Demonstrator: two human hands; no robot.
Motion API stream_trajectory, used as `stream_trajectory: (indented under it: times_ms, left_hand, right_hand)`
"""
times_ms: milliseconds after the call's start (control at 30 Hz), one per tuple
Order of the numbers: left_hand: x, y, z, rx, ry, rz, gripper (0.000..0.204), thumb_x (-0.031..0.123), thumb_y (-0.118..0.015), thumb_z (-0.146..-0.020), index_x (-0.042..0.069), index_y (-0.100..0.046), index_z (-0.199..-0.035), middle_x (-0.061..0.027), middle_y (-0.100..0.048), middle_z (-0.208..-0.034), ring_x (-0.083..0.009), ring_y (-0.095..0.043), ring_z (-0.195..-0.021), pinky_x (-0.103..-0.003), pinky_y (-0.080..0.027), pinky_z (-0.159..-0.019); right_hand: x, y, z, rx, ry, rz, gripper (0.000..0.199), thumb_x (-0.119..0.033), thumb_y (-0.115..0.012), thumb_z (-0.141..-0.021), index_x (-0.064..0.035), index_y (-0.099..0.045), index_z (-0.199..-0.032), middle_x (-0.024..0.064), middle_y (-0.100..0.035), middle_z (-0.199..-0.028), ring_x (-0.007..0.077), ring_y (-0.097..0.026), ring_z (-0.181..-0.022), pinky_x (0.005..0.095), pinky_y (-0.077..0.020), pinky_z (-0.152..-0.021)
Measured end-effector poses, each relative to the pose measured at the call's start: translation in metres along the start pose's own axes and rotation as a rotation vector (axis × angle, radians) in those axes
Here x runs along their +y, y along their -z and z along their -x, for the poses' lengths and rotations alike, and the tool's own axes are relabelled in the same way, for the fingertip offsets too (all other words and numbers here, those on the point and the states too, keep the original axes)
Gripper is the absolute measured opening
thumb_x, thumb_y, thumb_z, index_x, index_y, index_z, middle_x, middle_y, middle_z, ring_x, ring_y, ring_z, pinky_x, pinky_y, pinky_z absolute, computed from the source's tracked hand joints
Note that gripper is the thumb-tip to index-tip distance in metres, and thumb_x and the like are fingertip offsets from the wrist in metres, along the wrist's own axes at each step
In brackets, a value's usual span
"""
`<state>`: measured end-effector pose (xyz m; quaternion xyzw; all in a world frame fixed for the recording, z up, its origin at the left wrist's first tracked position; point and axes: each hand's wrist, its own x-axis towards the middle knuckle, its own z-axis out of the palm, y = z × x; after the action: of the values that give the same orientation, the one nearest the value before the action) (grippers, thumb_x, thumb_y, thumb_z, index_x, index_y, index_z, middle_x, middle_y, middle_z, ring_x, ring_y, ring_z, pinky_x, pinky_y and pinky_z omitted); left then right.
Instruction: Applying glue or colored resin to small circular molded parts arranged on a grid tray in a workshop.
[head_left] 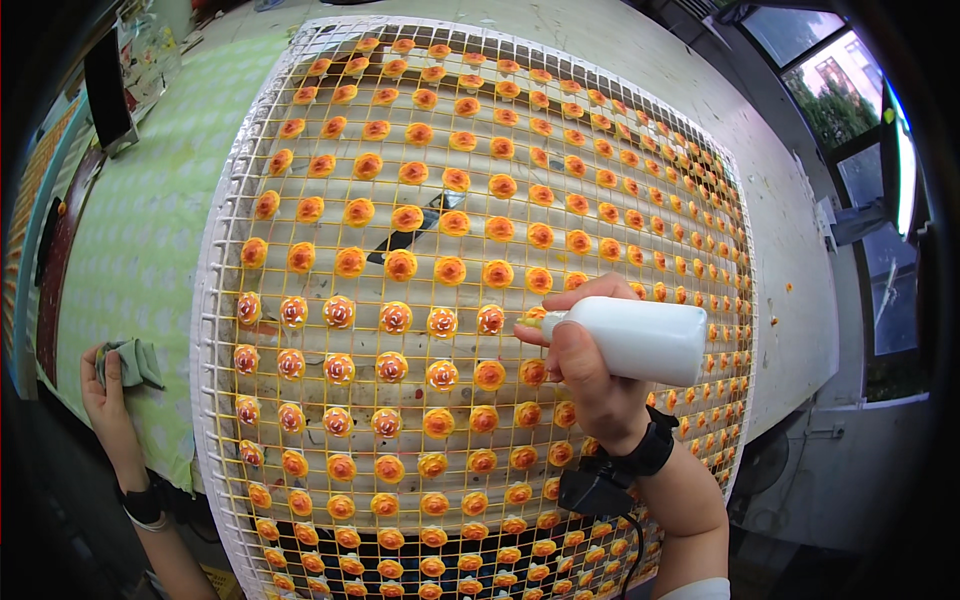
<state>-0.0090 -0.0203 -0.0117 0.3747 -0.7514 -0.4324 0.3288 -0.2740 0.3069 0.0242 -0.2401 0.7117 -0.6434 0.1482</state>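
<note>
The right hand (590,375) has its fingers wrapped tight around a white plastic squeeze bottle (635,342), its tip by small orange round pieces (490,320) on a white wire rack (215,300). The left hand (108,390) fingers pinch a grey cloth (135,360) on the green surface (140,230).

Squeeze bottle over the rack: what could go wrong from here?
1. The right hand aims the white squeeze bottle at closely spaced orange pieces; a slip could smear white onto a neighbour.
2. The forearm hangs over finished rows and might brush them.
3. The left hand grips a cloth off the wire rack, so the rack seems unsteadied.
</note>
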Motion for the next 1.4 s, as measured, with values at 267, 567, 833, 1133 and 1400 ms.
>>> stream_trajectory:
  times_ms: [267, 567, 833, 1133, 1400]
  left_hand:
    - [-0.001, 0.0, 0.0, 0.004, 0.014, 0.035, 0.017, 0.016, -0.047, -0.083, 0.003, -0.047, -0.095, 0.0016, -0.048, -0.085, -0.004, -0.043, -0.078, -0.017, -0.033, -0.071]
    - [-0.002, 0.0005, 0.0002, 0.012, 0.022, 0.05, 0.017, 0.015, -0.047, -0.083, 0.004, -0.047, -0.095, 0.0019, -0.048, -0.085, -0.0038, -0.043, -0.078, -0.017, -0.034, -0.071]
    - [0.0001, -0.0004, 0.0006, 0.013, 0.018, 0.043, 0.018, 0.015, -0.047, -0.084, 0.003, -0.047, -0.096, 0.0008, -0.048, -0.086, -0.0046, -0.043, -0.08, -0.017, -0.033, -0.072]
    - [-0.0004, 0.0005, 0.0004, 0.003, 0.018, 0.021, 0.018, 0.016, -0.046, -0.084, 0.002, -0.047, -0.096, 0.0005, -0.048, -0.086, -0.0048, -0.043, -0.08, -0.017, -0.033, -0.072]
    - [-0.002, 0.0003, -0.0001, 0.01, 0.016, 0.034, 0.017, 0.016, -0.047, -0.084, 0.003, -0.047, -0.095, 0.0012, -0.048, -0.085, -0.0044, -0.043, -0.079, -0.017, -0.033, -0.071]
  right_hand:
    - [0.0015, -0.001, -0.0013, 0.006, 0.0, -0.009, 0.019, -0.012, -0.061, -0.07, -0.0012, -0.05, -0.081, 0.0046, -0.052, -0.073, 0.0094, -0.051, -0.062, 0.0223, -0.0425, -0.055]
    - [0.0005, -0.0002, -0.001, -0.002, 0.029, 0.025, 0.016, -0.012, -0.061, -0.071, -0.0009, -0.052, -0.079, 0.0051, -0.051, -0.073, 0.0102, -0.051, -0.061, 0.0225, -0.0424, -0.053]
    - [-0.0014, 0.0016, -0.0012, -0.092, 0.035, 0.112, 0.02, -0.017, -0.05, -0.077, 0.0005, -0.046, -0.086, 0.0008, -0.042, -0.062, 0.0036, -0.042, -0.049, 0.0366, -0.0495, -0.07]
    - [-0.0023, -0.0003, 0.0003, -0.019, 0.015, -0.032, 0.018, -0.013, -0.062, -0.071, -0.0004, -0.053, -0.08, 0.0066, -0.054, -0.074, 0.011, -0.053, -0.063, 0.0223, -0.043, -0.055]
    - [-0.0047, -0.0011, 0.0003, -0.021, -0.041, -0.027, 0.018, -0.014, -0.062, -0.071, -0.001, -0.053, -0.08, 0.0063, -0.054, -0.075, 0.0107, -0.053, -0.065, 0.0226, -0.0432, -0.057]
